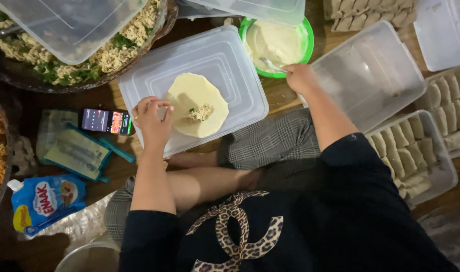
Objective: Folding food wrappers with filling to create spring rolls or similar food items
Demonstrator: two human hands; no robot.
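A round pale wrapper lies flat on an upturned clear plastic container, with a small heap of noodle filling near its middle. My left hand pinches the wrapper's left edge with its fingertips. My right hand reaches to the green bowl of white paste and holds a metal spoon that dips into the paste. My crossed legs are below the container.
A large dark tray of noodles with greens sits top left, a clear box resting on it. A lit phone and blue pouches lie left. An empty clear tub and tubs of rolled pieces stand right.
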